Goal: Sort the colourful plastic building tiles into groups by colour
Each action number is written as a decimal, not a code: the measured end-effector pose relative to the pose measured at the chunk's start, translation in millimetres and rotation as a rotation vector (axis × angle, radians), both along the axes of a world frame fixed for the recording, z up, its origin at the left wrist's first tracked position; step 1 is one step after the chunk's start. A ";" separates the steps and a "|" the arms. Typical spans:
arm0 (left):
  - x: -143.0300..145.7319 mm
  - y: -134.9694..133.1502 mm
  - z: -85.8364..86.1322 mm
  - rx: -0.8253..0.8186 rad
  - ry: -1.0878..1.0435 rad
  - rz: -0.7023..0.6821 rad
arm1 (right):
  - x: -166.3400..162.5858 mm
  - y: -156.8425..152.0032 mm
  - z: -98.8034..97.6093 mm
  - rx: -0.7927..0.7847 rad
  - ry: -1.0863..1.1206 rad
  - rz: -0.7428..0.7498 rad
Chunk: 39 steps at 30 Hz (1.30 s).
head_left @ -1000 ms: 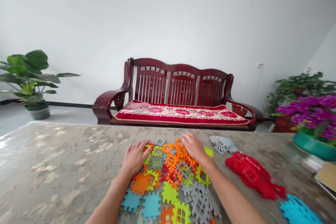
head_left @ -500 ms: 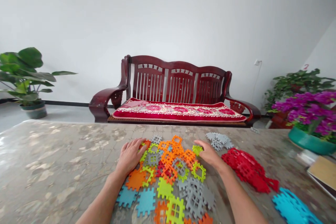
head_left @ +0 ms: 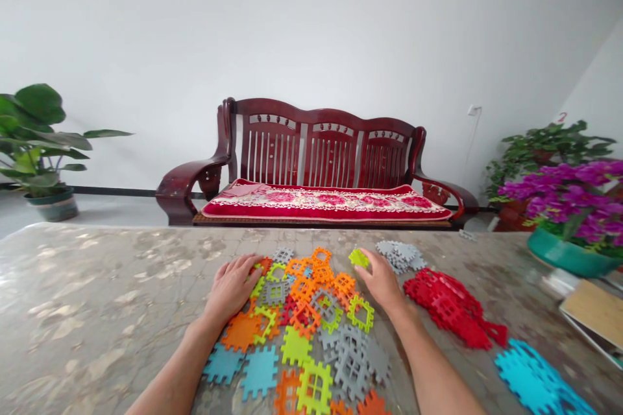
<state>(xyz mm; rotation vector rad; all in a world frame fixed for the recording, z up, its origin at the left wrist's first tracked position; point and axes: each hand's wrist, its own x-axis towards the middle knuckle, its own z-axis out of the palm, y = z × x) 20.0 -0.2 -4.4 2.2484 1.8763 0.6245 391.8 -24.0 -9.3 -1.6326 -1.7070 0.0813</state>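
My right hand [head_left: 380,277] is closed on a lime-green toothed puzzle tile [head_left: 359,257], pinched at its right edge by the fingertips. Beneath and left of it spreads a mixed heap of flat interlocking tiles, among them an orange window tile [head_left: 305,318], a lime-green frame tile [head_left: 361,312], a grey tile [head_left: 350,363] and a blue tile [head_left: 259,371]. At the heap's left side, my left hand [head_left: 235,280] lies palm down with fingers stretched out, its fingertips touching the edge of the tiles near an orange-red tile [head_left: 265,264].
To the right lie sorted piles: grey tiles [head_left: 401,255], red tiles [head_left: 452,308] and blue tiles [head_left: 538,376]. A teal flower pot [head_left: 569,253] and a brown-covered book [head_left: 596,311] stand at the table's right. Beyond the patterned table [head_left: 97,311] is a wooden bench [head_left: 195,185].
My right hand has carried the lime-green tile slightly farther from me. My left hand stays at the heap's left edge. The whole view has shifted a little.
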 end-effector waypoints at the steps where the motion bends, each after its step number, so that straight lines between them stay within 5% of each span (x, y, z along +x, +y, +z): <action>1: -0.1 0.3 -0.6 0.002 -0.002 -0.001 | 0.6 1.2 -1.7 0.021 0.050 0.001; 6: 0.3 0.3 -1.2 0.009 -0.015 0.008 | 4.4 -2.3 -5.3 0.014 0.357 -0.049; 10: 1.0 -0.8 1.1 0.006 -0.018 0.011 | 4.6 -12.2 3.4 -0.147 0.537 0.075; 21: 0.2 0.8 1.4 0.001 -0.010 0.009 | 6.6 -41.4 19.3 -0.441 0.408 0.409; 27: 1.7 -1.0 4.4 -0.004 -0.005 0.007 | -1.1 -49.2 16.6 -0.427 0.215 0.381; 33: 3.6 -2.1 6.1 0.005 0.023 0.011 | -0.1 -41.3 13.8 -0.338 0.469 0.273; 39: 1.9 0.1 2.4 0.015 0.004 0.018 | -1.1 -19.8 6.3 -0.110 0.668 -0.043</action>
